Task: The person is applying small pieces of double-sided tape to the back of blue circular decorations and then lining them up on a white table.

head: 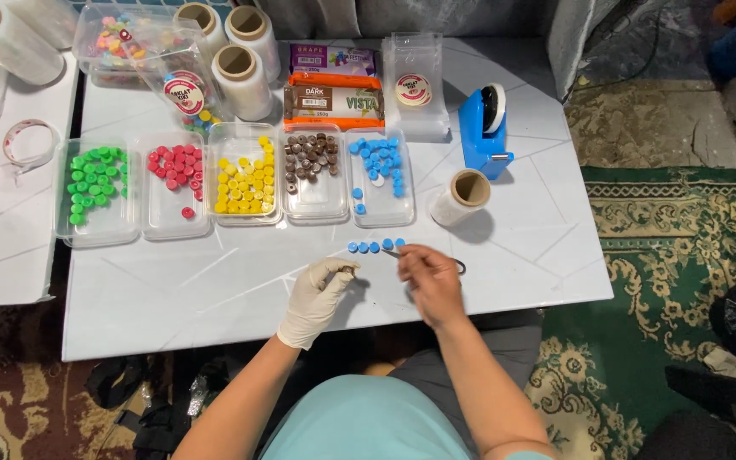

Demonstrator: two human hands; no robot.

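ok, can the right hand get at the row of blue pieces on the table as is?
Probably yes. The right hand holds a thin tool close to the row of blue pieces, with only bare table between; the gloved left hand sits aside.

White marble-pattern bench (215, 290). Left hand (317, 298) in white latex glove, fingertips pinching small brown piece (348, 270). Bare right hand (432, 281) holds thin metal tweezers (392, 253), tip beside short row of small blue round candies (375, 246). Behind: five clear plastic trays (245, 215) of green, red, yellow, brown, blue pieces. Blue tape dispenser (483, 128) at right.
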